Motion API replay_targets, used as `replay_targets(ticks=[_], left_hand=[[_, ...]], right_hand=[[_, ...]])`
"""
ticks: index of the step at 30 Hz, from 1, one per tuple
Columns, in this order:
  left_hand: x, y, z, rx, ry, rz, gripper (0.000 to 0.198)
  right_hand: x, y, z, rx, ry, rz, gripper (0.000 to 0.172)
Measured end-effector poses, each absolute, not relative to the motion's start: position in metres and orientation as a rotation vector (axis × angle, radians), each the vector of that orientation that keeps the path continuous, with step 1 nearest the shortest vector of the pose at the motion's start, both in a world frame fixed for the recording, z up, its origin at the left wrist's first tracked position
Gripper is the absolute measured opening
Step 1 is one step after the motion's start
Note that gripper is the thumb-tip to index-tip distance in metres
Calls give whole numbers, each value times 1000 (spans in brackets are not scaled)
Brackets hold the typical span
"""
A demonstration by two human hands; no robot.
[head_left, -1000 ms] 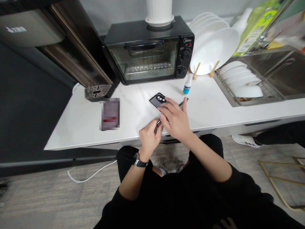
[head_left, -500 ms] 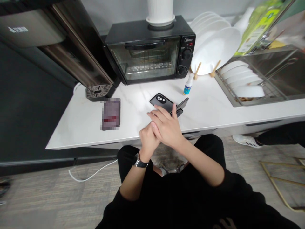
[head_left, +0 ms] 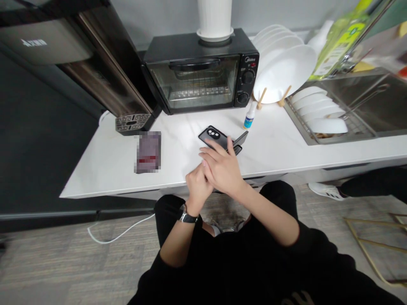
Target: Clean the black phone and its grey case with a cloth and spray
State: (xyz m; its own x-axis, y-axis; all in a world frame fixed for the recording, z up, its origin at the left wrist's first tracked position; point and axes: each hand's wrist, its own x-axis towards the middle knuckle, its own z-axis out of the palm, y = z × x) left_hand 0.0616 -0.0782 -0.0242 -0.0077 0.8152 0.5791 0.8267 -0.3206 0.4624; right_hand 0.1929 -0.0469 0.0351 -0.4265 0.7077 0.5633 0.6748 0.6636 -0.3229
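Observation:
My left hand (head_left: 197, 181), with a watch on its wrist, is curled closed at the counter's front edge. Its fingertips are hidden under my right hand, so I cannot see whether it holds anything. Across it lies my right hand (head_left: 224, 169), palm down and touching it, with its fingers stretched apart. Just beyond the fingers rests a dark phone case (head_left: 206, 134) with round camera openings. A thin grey slab (head_left: 241, 138), possibly a phone, tilts up at the case's right end; my right hand hides part of both. Behind them stands a small white spray bottle (head_left: 249, 118) with a blue label.
A black toaster oven (head_left: 203, 48) stands at the back with a white pot (head_left: 214, 19) on top. To the left are a drink dispenser (head_left: 133, 122) and a blurred-out flat item (head_left: 149, 151). White plates (head_left: 284, 74) and a sink (head_left: 307, 134) holding bowls are on the right.
The view has shifted slightly. My right hand's fingers have shifted a little over the left hand; the two hands stay together. The phone case and bottle have not moved on the counter.

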Motion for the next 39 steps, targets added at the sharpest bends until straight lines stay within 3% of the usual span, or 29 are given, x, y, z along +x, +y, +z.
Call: replay_targets(ticks=[6, 12, 21, 32, 39], left_hand=[[62, -79, -20, -2260, -1847, -1295, 20], [65, -80, -14, -2260, -1838, -1354, 24], [61, -79, -25, -2190, -1835, -1232, 24], [65, -80, -12, -2274, -1831, -1325, 24], [61, -80, -22, -2229, -1854, -1283, 25]], right_hand=[[211, -26, 35, -1110, -2184, 17, 40], [250, 12, 37, -1285, -2064, -45, 40], [188, -44, 34, -1086, -2214, 38, 34], [248, 20, 37, -1309, -2069, -34, 40], [195, -28, 35, -1159, -2099, 31, 37]])
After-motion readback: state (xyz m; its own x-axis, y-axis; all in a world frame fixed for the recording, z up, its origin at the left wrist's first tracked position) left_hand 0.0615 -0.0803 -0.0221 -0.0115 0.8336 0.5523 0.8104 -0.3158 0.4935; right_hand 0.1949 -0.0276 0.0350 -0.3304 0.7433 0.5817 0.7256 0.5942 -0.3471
